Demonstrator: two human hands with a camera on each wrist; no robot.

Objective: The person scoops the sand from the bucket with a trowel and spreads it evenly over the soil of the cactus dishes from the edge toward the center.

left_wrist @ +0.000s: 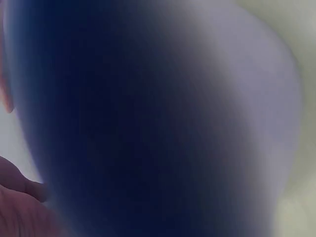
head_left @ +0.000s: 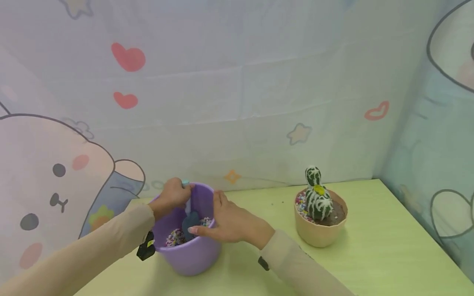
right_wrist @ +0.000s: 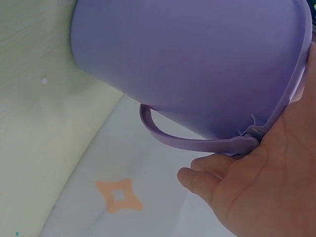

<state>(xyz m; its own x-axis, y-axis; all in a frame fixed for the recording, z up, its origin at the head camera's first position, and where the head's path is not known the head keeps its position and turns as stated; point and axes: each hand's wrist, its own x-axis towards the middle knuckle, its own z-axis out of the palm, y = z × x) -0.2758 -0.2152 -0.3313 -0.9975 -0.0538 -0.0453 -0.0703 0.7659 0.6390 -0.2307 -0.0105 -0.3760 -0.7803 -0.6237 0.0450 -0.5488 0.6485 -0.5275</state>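
Your left hand (head_left: 173, 195) is closed around the handle of the scoop (head_left: 190, 225), over the purple bucket (head_left: 196, 259). The dark blade of this scoop is inside the bucket, beside the multicolored pebbles (head_left: 175, 238). Your right hand (head_left: 237, 222) is not clenched: its fingers are almost straight, and it rests against the bucket's right rim, the thumb reaching over the opening. Right of the bucket, well apart, stands a potted cactus (head_left: 319, 205).

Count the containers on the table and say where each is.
2: the purple bucket, with the right hand at its rim, and the peach pot holding the cactus, to the bucket's right.
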